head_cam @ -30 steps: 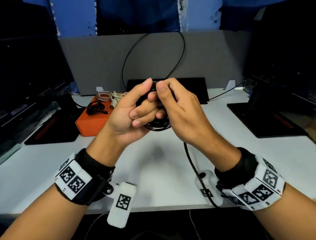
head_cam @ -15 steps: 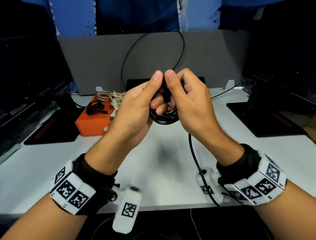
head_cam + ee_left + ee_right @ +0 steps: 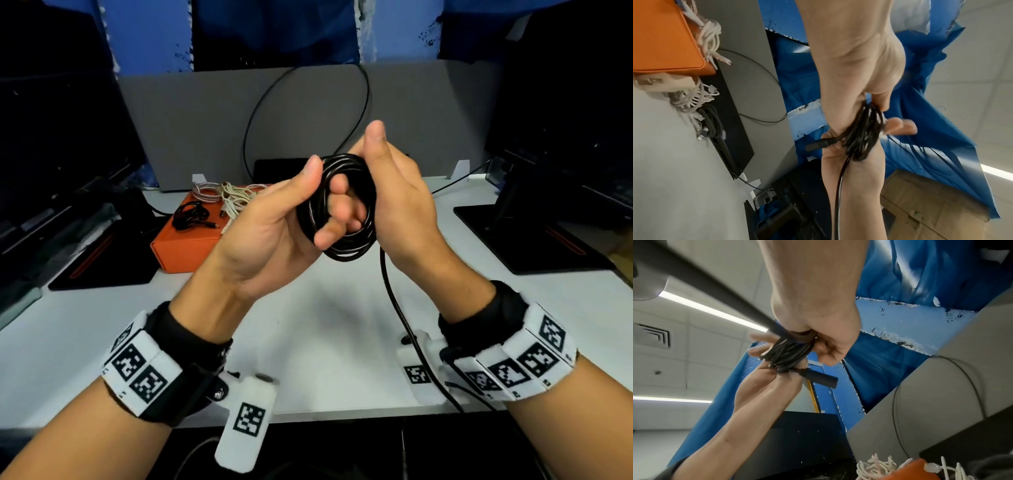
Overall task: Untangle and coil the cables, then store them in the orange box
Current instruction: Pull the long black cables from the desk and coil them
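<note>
A black cable wound into a coil (image 3: 346, 248) is held up above the desk between both hands. My left hand (image 3: 320, 202) grips its left side, thumb on the outer rim and fingers curled through the ring. My right hand (image 3: 380, 171) grips the right side, thumb pointing up and fingers hidden behind. The coil (image 3: 863, 138) has a black plug (image 3: 818, 144) sticking out at the far side, also seen as the plug (image 3: 822, 379) in the right wrist view. A loose tail (image 3: 394, 298) hangs from the coil over the desk's front edge. The orange box (image 3: 185, 246) stands closed at the left.
On the box lid lie a small black cable (image 3: 191, 216) and a white and silver cable bundle (image 3: 226, 195). More white and dark cables (image 3: 692, 97) lie behind the box. Monitor bases (image 3: 534, 236) flank the white desk (image 3: 325, 342); a grey partition (image 3: 428, 120) stands behind.
Both hands have risen and turned, so the coil now faces me. My left fingers now pass through the ring, and my right thumb has lifted upward.
</note>
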### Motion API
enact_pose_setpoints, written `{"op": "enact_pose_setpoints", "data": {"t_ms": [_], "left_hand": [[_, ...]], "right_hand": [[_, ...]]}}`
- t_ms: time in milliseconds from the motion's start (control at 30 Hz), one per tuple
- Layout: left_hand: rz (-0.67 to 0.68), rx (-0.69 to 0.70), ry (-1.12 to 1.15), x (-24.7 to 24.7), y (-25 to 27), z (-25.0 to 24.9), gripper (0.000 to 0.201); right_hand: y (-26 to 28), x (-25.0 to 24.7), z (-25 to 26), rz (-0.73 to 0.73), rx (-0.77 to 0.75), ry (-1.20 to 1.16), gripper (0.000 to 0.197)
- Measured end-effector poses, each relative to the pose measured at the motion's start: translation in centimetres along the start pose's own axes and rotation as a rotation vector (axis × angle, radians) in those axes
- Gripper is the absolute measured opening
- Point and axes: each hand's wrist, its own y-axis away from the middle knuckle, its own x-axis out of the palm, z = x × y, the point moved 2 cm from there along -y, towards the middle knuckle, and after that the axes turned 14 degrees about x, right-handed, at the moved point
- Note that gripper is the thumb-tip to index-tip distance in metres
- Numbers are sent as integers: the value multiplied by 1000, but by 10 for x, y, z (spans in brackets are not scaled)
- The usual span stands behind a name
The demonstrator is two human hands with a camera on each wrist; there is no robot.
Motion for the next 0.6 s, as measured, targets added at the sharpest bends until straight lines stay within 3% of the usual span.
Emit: {"op": "enact_pose_setpoints", "data": {"t_ms": [133,267,400,500,600], "left_hand": [[89,-9,36,-2,-1,-2,34],[-134,129,269,-10,-11,-13,36],[-387,367,292,-39,-16,-33,33],[-480,432,-8,-56,-16,-38,28],[-446,438,-787,-63,-14,-35,26]], "right_hand": [[5,1,1,14,-2,-14,53],[-2,3,-10,-35,14,104,38],[3,8,-29,316,138,421,27],[17,20,-34,594,256,501,29],[21,22,-34,660,292,468,25]]}}
